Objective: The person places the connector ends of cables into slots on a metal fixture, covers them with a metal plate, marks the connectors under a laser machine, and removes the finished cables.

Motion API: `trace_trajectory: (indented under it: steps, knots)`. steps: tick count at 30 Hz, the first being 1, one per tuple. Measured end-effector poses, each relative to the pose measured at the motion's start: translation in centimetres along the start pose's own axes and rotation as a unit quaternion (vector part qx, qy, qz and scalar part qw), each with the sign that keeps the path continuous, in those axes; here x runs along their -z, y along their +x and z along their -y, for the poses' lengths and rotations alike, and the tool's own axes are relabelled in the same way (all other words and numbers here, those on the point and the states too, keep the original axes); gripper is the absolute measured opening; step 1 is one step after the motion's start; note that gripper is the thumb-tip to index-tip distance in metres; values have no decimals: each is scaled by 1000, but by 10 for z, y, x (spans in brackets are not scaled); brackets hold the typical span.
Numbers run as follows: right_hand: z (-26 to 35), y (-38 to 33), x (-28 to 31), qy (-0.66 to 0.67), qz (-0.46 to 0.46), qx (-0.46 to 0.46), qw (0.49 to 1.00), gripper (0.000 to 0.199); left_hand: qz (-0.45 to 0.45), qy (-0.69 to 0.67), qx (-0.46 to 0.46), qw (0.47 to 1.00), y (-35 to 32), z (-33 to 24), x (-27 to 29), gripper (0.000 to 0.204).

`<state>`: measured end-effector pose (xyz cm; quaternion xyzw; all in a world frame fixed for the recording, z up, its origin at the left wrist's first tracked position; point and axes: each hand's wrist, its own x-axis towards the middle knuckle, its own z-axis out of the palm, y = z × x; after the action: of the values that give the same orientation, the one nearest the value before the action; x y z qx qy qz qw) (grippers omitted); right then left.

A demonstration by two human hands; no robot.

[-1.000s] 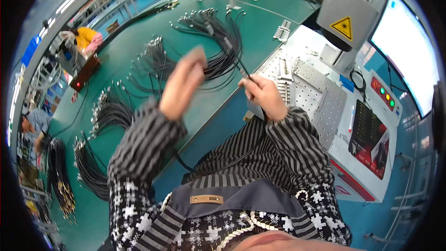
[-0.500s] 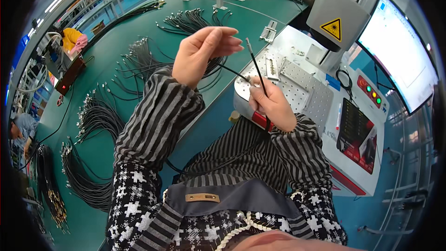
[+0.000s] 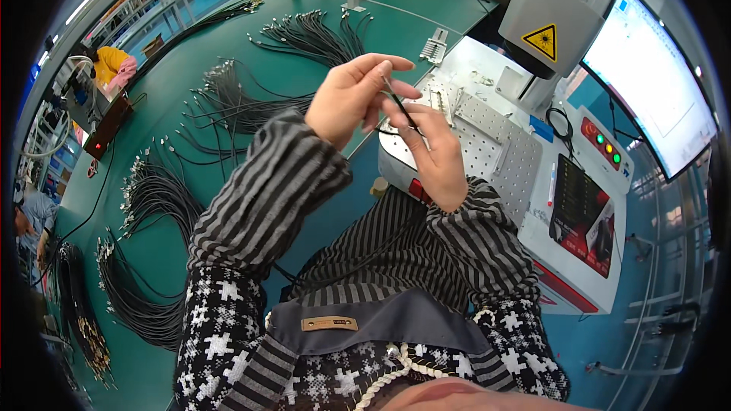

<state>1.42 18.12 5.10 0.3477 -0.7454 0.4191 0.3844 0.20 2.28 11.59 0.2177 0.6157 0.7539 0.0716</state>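
Note:
A black cable with a thin metal end runs slantwise between my two hands, over the near edge of the perforated machine bed. My right hand is closed on it, pinching it between thumb and fingers. At the cable's metal end, my left hand has its thumb and fingers around the tip; the exact contact is partly hidden. Farther down, the cable drops out of sight behind my right hand, and a dark length of cable lies across my striped lap.
Several bundles of black cables lie on the green table to my left. On the right stands a white machine with a perforated plate, a grey head bearing a yellow warning sign, and a lit monitor. Other people sit around the table.
My left hand has moved right and slightly down, bringing its fingers to the cable's end. My right hand has shifted up along the cable, closer to the left.

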Motion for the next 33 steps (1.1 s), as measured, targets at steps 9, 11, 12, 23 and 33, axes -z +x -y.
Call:
trace_trajectory:
  steps: [9,11,12,23,33]
  knots:
    - [23,6,7,224,66,-314,920,19,-109,17,-173,979,0,33,-41,31]
    - [19,5,13,207,83,-330,917,20,-120,17,-177,977,-1,39,-40,31]
    - [16,4,16,247,96,-348,899,20,-102,77,-158,979,-3,44,-36,32]
    - [5,0,23,344,126,-354,861,25,-23,254,-47,966,-12,41,-21,36]
    - [7,-1,15,352,39,-327,876,27,-22,123,-126,984,-5,62,-17,37]
